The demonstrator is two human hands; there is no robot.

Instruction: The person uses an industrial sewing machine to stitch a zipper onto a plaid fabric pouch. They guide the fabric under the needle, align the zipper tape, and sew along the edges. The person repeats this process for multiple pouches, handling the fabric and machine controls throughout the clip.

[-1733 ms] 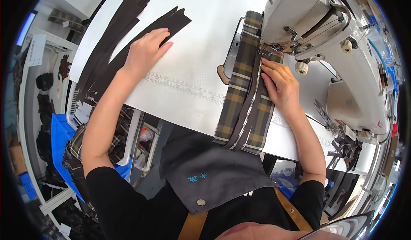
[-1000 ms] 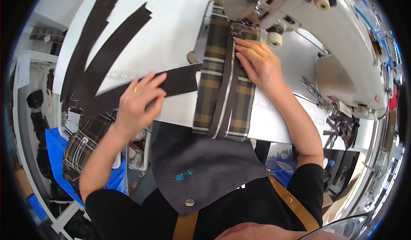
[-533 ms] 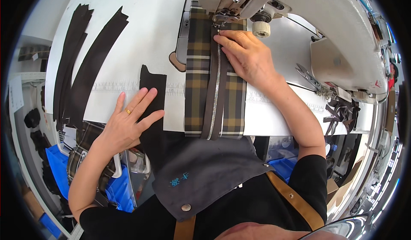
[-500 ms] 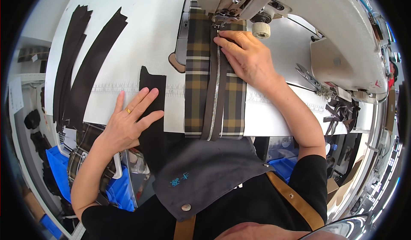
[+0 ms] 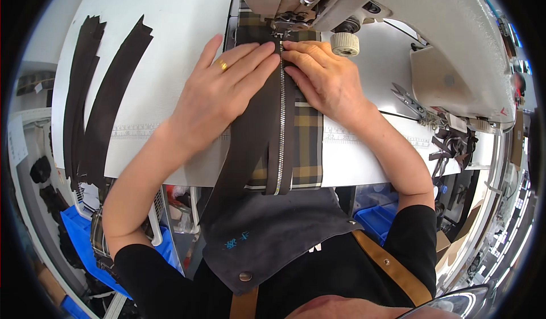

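A zipper with silver teeth and dark tape lies lengthwise on a plaid fabric panel, its far end close to the sewing machine's presser foot. My right hand is closed at the zipper's far right edge, thumb and fingertips against the tape. From the left, my left hand holds a dark fabric strip against the zipper's left side. Its fingers reach toward the teeth, while the thumb is hidden. Toward me, the strip trails over the table edge onto my grey apron.
Several dark strips lie at the left of the white table. Scissors and dark scraps sit at the right, under the machine arm. Blue bins stand below the front edge.
My left hand has moved right and away from me, bringing the dark strip from the bare table onto the plaid panel beside the zipper. My right hand stays at the zipper.
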